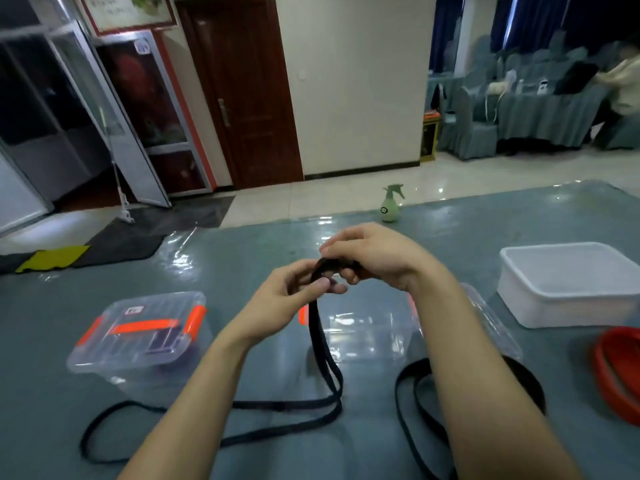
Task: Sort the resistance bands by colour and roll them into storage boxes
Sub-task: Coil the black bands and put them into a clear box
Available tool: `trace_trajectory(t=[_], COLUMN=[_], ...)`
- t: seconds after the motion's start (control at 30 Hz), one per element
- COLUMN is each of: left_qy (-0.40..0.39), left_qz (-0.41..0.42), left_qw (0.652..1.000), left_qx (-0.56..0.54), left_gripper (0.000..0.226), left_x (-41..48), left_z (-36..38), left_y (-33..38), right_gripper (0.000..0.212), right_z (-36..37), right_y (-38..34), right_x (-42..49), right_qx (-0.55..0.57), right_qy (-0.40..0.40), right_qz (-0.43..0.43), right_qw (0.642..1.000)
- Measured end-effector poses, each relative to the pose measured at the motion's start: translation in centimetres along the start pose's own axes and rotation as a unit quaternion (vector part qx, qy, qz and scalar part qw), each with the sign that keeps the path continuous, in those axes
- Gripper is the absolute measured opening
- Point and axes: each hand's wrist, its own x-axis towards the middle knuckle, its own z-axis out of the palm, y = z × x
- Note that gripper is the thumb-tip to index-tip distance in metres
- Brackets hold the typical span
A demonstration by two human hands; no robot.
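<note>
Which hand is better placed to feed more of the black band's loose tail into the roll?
Left. The left hand pinches the black band just under the roll, where the tail hangs; the right hand is curled round the roll.

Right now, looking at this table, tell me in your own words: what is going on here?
A person is rolling up a black band: the right hand holds the small coil, the left hand pinches the strap below it, and the tail lies looped on the table. A second black band and a red band lie at the right, near a white box.
</note>
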Motion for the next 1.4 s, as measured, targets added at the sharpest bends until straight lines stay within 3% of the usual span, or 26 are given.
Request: trace_trajectory(t=[0.17, 0.27, 0.47, 0.67, 0.77, 0.97, 1.1, 1.23, 1.4], left_qy=[0.001, 0.009, 0.002, -0.022, -0.005, 0.000, -0.034, -0.057, -0.067], left_qz=[-0.009, -0.009, 0.011, -0.024, -0.005, -0.015, -0.032, -0.027, -0.027], left_qw=[0.999, 0.996, 0.958, 0.956, 0.954, 0.940, 0.898, 0.884, 0.885], left_qx=[0.032, 0.094, 0.287, 0.292, 0.300, 0.342, 0.438, 0.463, 0.459], left_gripper=[0.028, 0.024, 0.012, 0.031, 0.023, 0.020, 0.016, 0.013, 0.012], left_x=[-0.9, -0.8, -0.4, 0.2, 0.9, 1.8, 2.6, 3.4, 4.3], left_z=[1.3, 1.2, 1.4, 1.4, 1.3, 1.4, 1.8, 2.3, 2.4], left_y=[-2.0, -1.7, -0.8, 0.1, 0.4, 1.3, 1.9, 2.2, 2.2], right_gripper=[0.029, 0.037, 0.027, 0.027, 0.036, 0.025, 0.019, 0.023, 0.032], right_z=[0.4, 0.2, -0.6, -1.5, -2.0, -2.4, -2.0, -1.7, -1.6], right_y=[6.5, 9.6, 12.4, 12.7, 12.3, 12.5, 12.8, 12.4, 11.9], right_x=[-2.1, -2.7, -3.2, -3.3, -3.5, -3.5, -3.3, -3.7, -4.4], right_qx=[0.133, 0.134, 0.036, 0.196, 0.190, 0.166, 0.072, -0.190, -0.249], right_qy=[0.013, 0.031, -0.002, 0.018, 0.006, 0.027, 0.028, 0.055, 0.069], right_qz=[0.011, 0.039, 0.066, 0.024, 0.003, -0.009, 0.010, -0.010, -0.039], right_qw=[0.991, 0.990, 0.997, 0.980, 0.982, 0.986, 0.997, 0.980, 0.965])
